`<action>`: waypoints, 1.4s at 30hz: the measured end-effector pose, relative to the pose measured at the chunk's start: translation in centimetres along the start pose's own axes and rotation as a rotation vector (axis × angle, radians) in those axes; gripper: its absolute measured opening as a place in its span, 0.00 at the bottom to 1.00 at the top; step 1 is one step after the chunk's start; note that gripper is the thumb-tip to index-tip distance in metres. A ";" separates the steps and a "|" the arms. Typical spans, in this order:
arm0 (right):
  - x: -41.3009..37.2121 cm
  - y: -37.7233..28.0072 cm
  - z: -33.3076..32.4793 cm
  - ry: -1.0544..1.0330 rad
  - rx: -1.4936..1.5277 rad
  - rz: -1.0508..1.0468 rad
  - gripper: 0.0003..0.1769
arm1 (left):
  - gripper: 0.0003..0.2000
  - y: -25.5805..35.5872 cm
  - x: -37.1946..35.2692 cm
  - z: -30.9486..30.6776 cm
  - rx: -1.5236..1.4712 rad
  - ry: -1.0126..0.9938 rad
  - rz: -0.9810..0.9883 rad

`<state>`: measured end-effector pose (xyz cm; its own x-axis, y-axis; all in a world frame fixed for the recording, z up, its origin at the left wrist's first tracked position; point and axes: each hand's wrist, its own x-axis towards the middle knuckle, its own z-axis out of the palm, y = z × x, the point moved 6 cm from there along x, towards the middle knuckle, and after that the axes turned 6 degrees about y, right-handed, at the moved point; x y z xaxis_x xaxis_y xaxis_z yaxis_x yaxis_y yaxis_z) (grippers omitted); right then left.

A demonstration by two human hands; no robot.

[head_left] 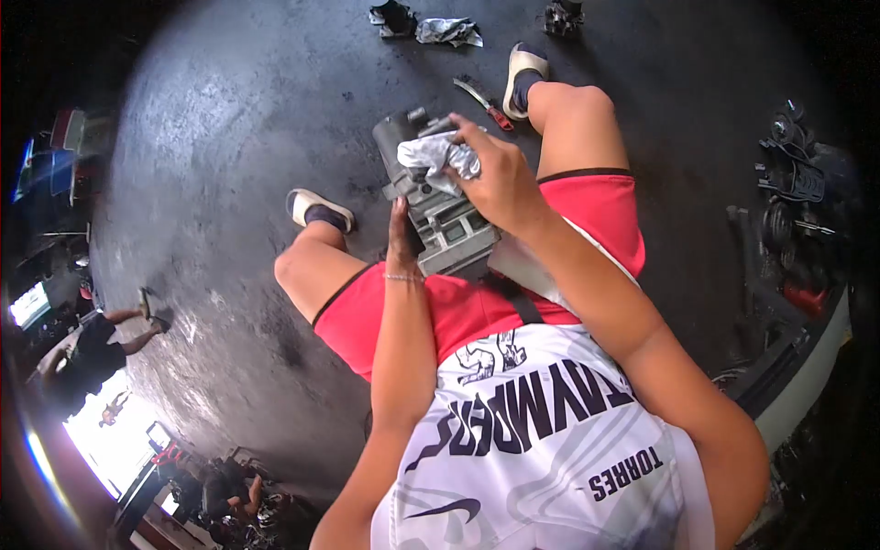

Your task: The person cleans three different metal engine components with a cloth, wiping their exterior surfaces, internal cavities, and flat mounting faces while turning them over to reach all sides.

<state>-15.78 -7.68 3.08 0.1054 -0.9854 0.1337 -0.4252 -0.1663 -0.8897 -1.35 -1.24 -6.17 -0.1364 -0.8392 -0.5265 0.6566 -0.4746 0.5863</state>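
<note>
A grey cast-metal machine part (446, 240) with a cylindrical housing at its far end rests at my lap, between my legs. My left hand (401, 240) grips its left side, with the thumb along the edge and the other fingers mostly hidden. Above its upper end, my right hand (500, 176) is closed on a crumpled grey-white rag (431, 154). The rag lies against the housing and covers some of it.
A red-handled tool (500, 116) lies on the dark floor (247, 119) near my right foot. Farther ahead are a dark metal part (392, 18), a crumpled silvery sheet (449, 32) and another part (563, 16). Assorted parts (788, 174) sit at right; another person (87, 353) is at left.
</note>
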 end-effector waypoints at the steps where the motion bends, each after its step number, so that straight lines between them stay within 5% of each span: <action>1: 0.3 -0.2 -0.4 0.039 0.034 -0.029 0.23 | 0.25 0.4 -0.1 0.0 0.053 0.030 0.025; 6: 1.0 0.5 -1.6 0.226 0.083 -0.072 0.20 | 0.25 0.6 1.7 0.3 -0.100 -0.027 0.084; 12: 2.0 -5.9 -2.1 0.246 -0.483 -0.473 0.16 | 0.28 -0.6 1.4 2.1 -0.240 -0.165 -0.020; 14: 4.5 -4.7 -2.6 0.259 -0.112 -0.172 0.14 | 0.27 -0.5 1.1 2.4 -0.262 -0.197 -0.011; 17: 7.3 -6.4 -3.3 0.341 -0.068 -0.247 0.13 | 0.30 -1.3 1.1 2.7 -0.220 -0.229 0.007; 22: 5.2 -11.9 -3.0 0.117 -0.045 -0.370 0.12 | 0.25 -0.5 -0.3 4.7 -0.389 -0.222 -0.037; 24: 1.9 -11.9 -2.4 -0.158 -0.575 -0.317 0.13 | 0.24 -1.1 0.0 4.6 -0.522 -0.164 -0.098; 26: -0.4 -8.7 -1.2 -0.189 -0.660 -0.391 0.13 | 0.23 -1.0 1.0 4.4 -0.560 -0.163 -0.034; 29: -2.0 -8.7 -0.2 -0.187 -0.608 -0.438 0.12 | 0.21 1.1 0.7 3.5 -0.484 -0.044 0.144; 36: -0.9 -7.2 0.5 -0.252 -0.530 -0.436 0.15 | 0.17 3.4 -0.6 4.4 -0.470 -0.011 0.154; 37: -0.8 -6.0 0.6 -0.216 -0.535 -0.485 0.17 | 0.17 2.7 0.3 3.1 -0.338 0.117 0.185; 39: 0.2 -4.1 1.1 -0.302 -0.470 -0.253 0.15 | 0.16 3.5 0.7 3.0 -0.229 0.095 0.373; 40: 0.3 -4.8 1.2 -0.289 -0.528 -0.358 0.14 | 0.17 2.0 1.7 2.0 -0.147 0.231 0.346; 42: 1.3 -4.5 1.4 -0.419 -0.381 -0.169 0.15 | 0.24 2.1 1.0 2.8 -0.324 0.277 0.372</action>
<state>-12.43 -8.20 6.66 0.5131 -0.8583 0.0068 -0.6566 -0.3976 -0.6409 -2.20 -3.86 -3.71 0.3190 -0.8122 -0.4885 0.8235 -0.0176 0.5670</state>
